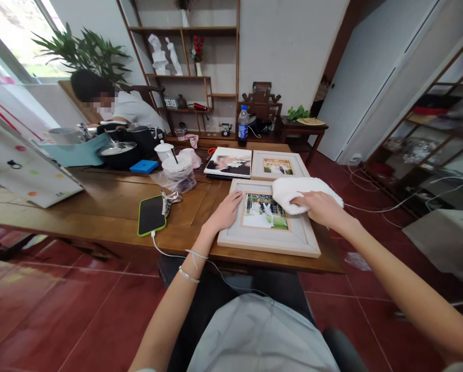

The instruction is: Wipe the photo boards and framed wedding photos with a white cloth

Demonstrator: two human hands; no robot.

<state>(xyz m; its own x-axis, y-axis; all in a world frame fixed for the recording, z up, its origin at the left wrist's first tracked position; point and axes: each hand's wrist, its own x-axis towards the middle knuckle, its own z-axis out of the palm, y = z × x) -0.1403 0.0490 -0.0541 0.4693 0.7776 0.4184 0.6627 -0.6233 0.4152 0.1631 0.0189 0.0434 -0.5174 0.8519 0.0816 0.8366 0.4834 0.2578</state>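
A pale wooden picture frame (268, 243) with a wedding photo lies flat at the near edge of the wooden table (111, 206). My left hand (226, 211) rests flat on the frame's left border, fingers stretched out. My right hand (321, 207) presses a white cloth (299, 188) onto the frame's upper right corner, fingers closed over the cloth. A second, smaller frame (278, 165) lies just behind, and a photo book (228, 162) sits to its left.
A green-cased phone (151, 215) on a cable lies left of the frame beside keys. Plastic cups in a bag (177, 173), a blue-capped bottle (242, 126) and pots stand farther back. A person sits at the table's far left. Shelves line the back wall.
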